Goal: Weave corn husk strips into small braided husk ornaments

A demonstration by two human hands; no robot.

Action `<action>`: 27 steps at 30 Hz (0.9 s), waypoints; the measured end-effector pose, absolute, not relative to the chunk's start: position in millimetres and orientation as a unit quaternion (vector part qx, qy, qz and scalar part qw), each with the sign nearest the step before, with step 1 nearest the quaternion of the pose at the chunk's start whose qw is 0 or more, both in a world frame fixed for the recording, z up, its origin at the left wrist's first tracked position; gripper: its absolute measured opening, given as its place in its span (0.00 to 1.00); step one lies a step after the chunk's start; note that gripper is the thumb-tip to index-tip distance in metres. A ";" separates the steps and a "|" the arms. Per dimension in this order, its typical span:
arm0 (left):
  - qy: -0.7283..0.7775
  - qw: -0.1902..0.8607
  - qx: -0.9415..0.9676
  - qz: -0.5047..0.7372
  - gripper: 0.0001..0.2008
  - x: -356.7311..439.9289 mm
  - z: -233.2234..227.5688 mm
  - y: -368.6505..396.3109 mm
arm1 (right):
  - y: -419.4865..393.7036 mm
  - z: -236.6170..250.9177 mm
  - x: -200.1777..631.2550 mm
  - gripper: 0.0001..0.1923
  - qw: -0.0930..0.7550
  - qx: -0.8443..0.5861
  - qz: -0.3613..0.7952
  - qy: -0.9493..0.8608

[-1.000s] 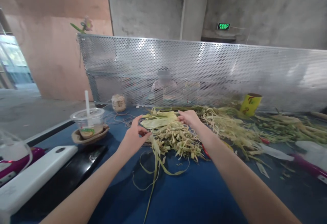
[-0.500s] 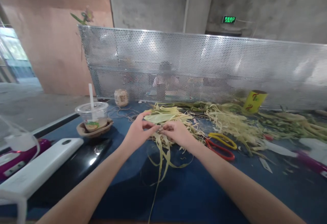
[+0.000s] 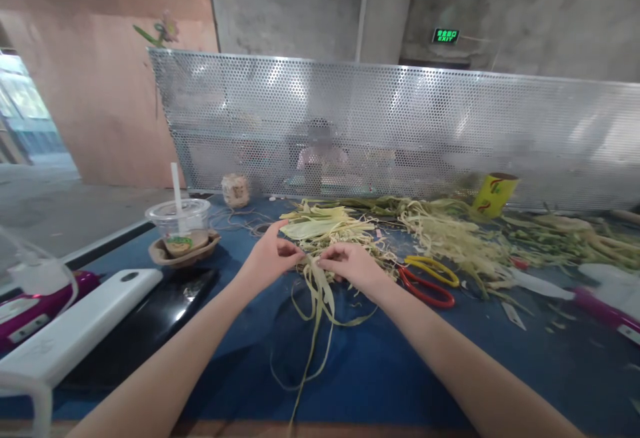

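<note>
Husk strips (image 3: pixel 316 291), pale green, pinched at their top ends between both hands above the blue table (image 3: pixel 390 371); loose tails hang and curl toward the near edge. Head view: left hand (image 3: pixel 267 261) pinches the bunch with thumb and fingertips; right hand (image 3: pixel 353 266) pinches the same spot from the other side, likely to keep the ends gathered. Husk pile (image 3: pixel 330 228) just behind the hands, within reach. Scissors (image 3: pixel 427 281) lie near the right wrist. Drink cup (image 3: pixel 179 225) stands well left. Perforated screen (image 3: pixel 400 131) blurs a person behind it. Exact finger contact hard to make out.
</note>
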State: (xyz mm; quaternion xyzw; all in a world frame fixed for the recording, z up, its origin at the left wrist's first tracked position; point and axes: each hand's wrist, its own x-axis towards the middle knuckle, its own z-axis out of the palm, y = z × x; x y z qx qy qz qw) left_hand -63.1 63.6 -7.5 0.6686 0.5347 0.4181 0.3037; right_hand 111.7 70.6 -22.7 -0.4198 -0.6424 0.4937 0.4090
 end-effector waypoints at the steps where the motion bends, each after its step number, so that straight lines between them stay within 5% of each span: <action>1: 0.520 0.317 0.670 0.424 0.41 -61.5 -6.8 62.1 | 70.7 -23.0 111.0 0.07 0.414 -0.417 0.490 -0.644; 7: 0.465 0.352 0.682 0.440 0.39 -54.8 -2.0 56.0 | 65.9 -20.2 108.0 0.05 0.435 -0.405 0.486 -0.641; 11: 0.488 0.287 0.693 0.446 0.32 -57.6 -2.6 59.3 | 63.8 -12.3 113.3 0.08 0.453 -0.407 0.491 -0.623; 16: 0.526 0.208 0.717 0.407 0.38 -58.4 -17.0 66.3 | 64.4 -7.6 123.0 0.08 0.451 -0.410 0.526 -0.593; 27: 0.509 0.290 0.671 0.455 0.36 -51.4 -14.0 62.1 | 61.7 -16.9 123.6 0.13 0.459 -0.391 0.636 -0.482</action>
